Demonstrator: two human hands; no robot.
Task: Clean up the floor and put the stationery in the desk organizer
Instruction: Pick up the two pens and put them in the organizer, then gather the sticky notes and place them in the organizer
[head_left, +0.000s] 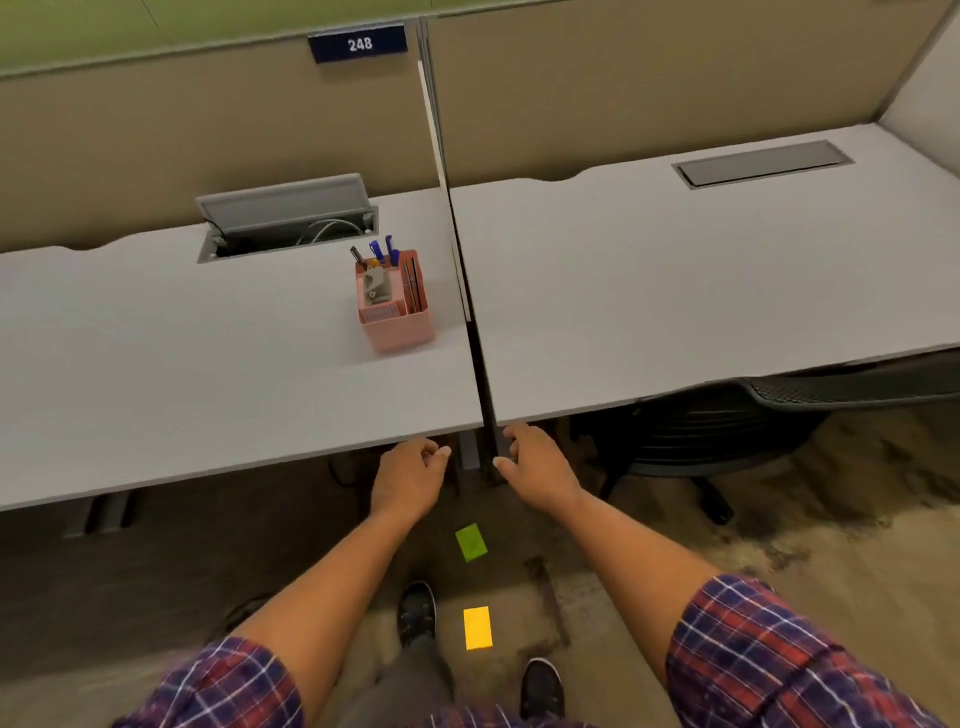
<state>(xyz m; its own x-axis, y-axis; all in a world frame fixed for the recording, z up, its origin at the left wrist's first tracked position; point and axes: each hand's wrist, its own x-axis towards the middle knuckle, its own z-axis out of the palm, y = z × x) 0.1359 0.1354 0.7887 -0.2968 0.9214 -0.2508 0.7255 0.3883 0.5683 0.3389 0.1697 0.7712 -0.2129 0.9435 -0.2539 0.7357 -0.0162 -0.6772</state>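
Observation:
A pink desk organizer (397, 312) stands on the left grey desk (208, 364), near its right edge. Several pens and a stapler-like item stick out of it. On the carpet between my feet lie a green sticky-note pad (471, 542) and, nearer to me, a yellow sticky-note pad (477, 627). My left hand (410, 475) hovers just below the left desk's front edge, fingers loosely curled, holding nothing. My right hand (535, 465) hangs beside it below the right desk's front corner, fingers apart and empty. Both hands are above the floor, beyond the green pad.
A second grey desk (701, 291) adjoins on the right, with a black office chair (727, 431) tucked under it. An open cable hatch (285, 218) sits behind the organizer. Beige partition walls rise behind both desks. My shoes (416, 613) stand on the carpet by the yellow pad.

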